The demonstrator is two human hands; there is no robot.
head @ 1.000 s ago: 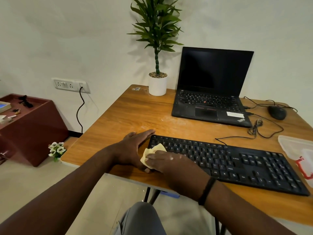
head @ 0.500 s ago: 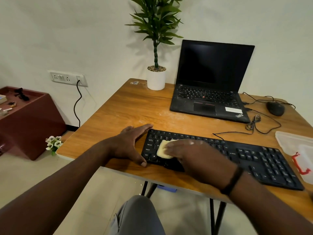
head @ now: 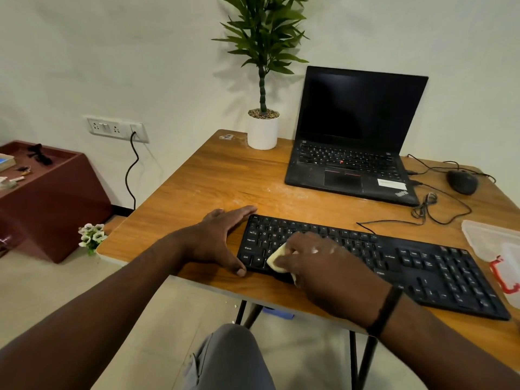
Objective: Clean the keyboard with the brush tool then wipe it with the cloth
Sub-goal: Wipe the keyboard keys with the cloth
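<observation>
Taking the keyboard (head: 380, 266) as landmark: the bare wooden table (head: 213, 181) beyond its left half lies open, as far as the white plant pot (head: 263, 130). Beyond its middle the open laptop (head: 351, 153) blocks the way, and its own cable (head: 416, 218) loops there toward the mouse (head: 461, 182). A clear plastic container (head: 495, 243) crowds its right end, and the left hand (head: 216, 240) lies flat against its left end.

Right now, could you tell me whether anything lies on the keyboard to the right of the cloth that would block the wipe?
Nothing visible does. The right hand presses the cloth on the keyboard's left end; the keys rightward are bare. The left hand braces the left edge.
</observation>
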